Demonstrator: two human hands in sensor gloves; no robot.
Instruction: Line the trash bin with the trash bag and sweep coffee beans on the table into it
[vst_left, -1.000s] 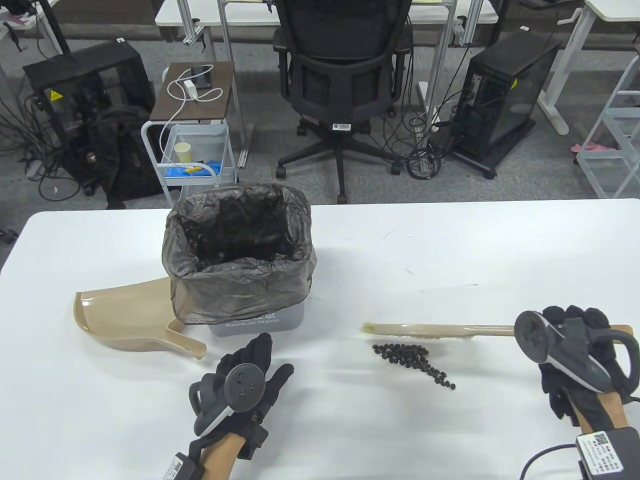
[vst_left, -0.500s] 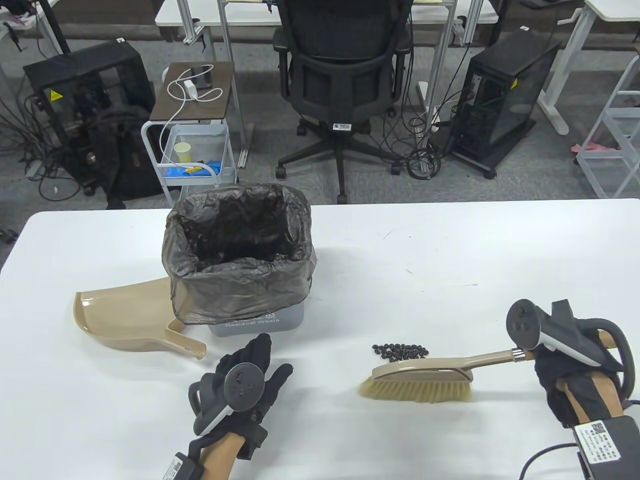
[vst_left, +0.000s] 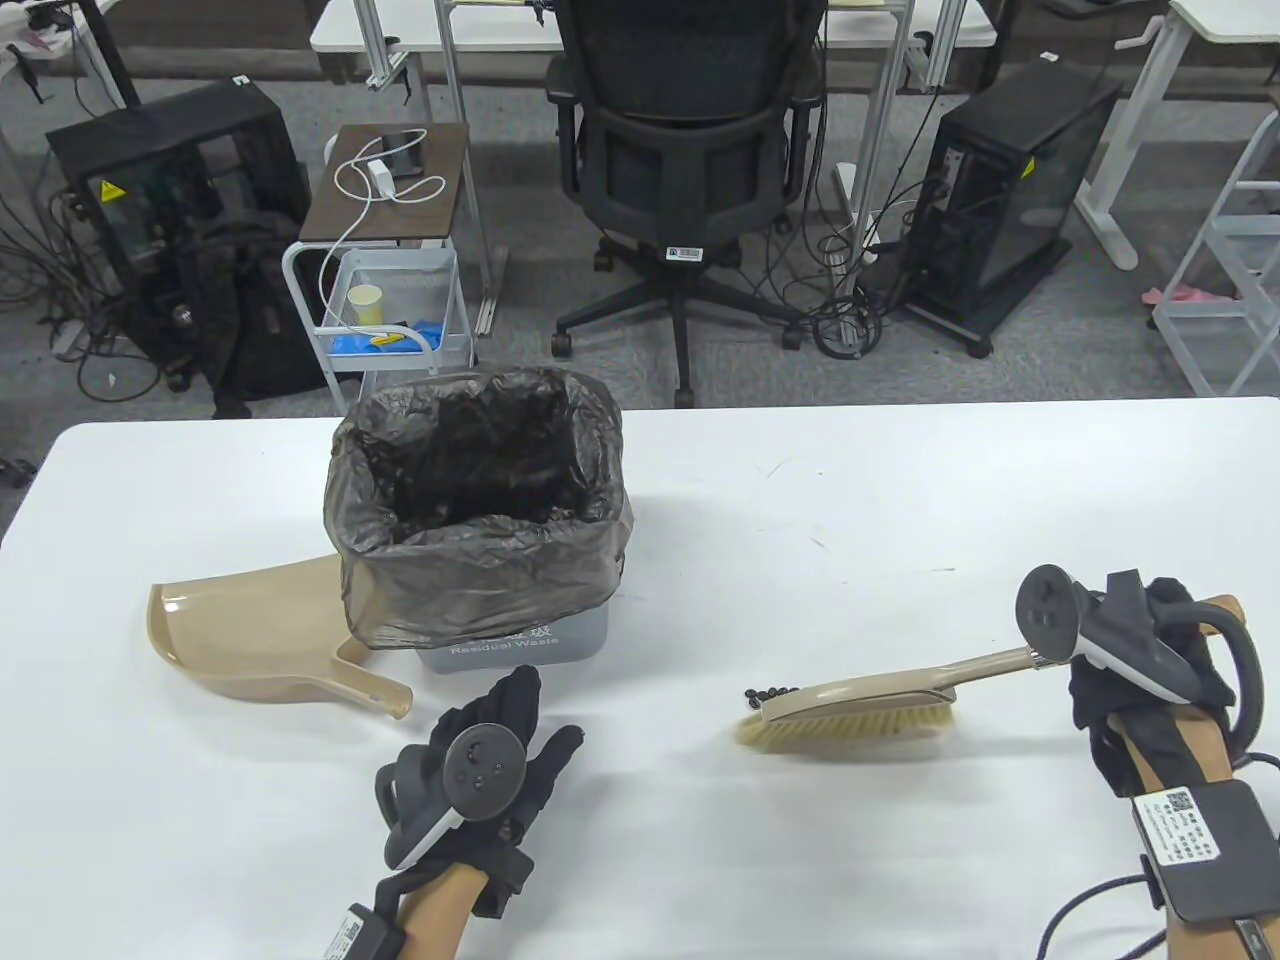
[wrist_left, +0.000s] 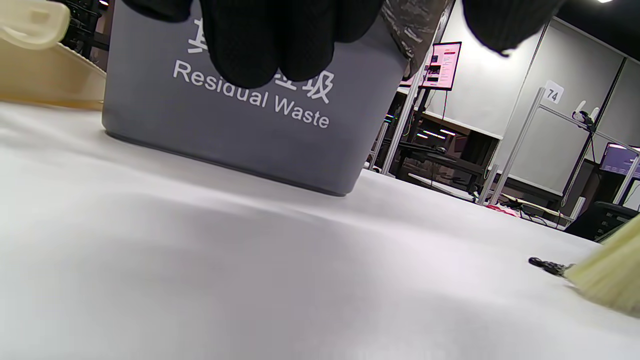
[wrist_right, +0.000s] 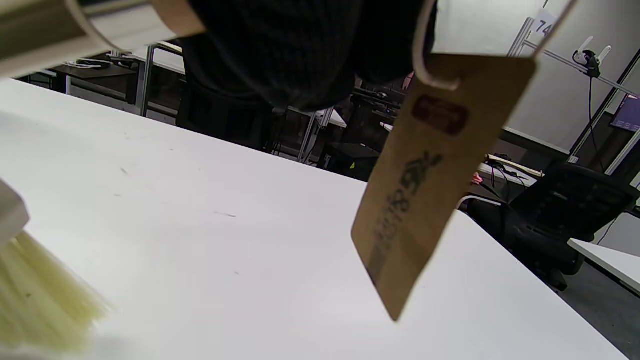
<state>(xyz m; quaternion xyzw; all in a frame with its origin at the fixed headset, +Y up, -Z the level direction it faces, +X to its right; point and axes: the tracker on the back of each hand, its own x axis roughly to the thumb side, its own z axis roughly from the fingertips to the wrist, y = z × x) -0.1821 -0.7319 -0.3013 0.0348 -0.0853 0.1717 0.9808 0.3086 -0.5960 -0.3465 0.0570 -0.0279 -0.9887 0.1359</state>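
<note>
A black mesh office chair on a five-star wheeled base stands on grey carpet just beyond the far edge of the white table. Left of the chair is a small white cart with a dark wooden top carrying a white charger and cable, a paper cup on its lower shelf. Further left of the chair a black open-frame computer case sits among tangled cables; another black case stands to the chair's right. Behind the chair run white desks on metal legs. The wrist views show a pale grey wall, lit monitors and ceiling lights.
</note>
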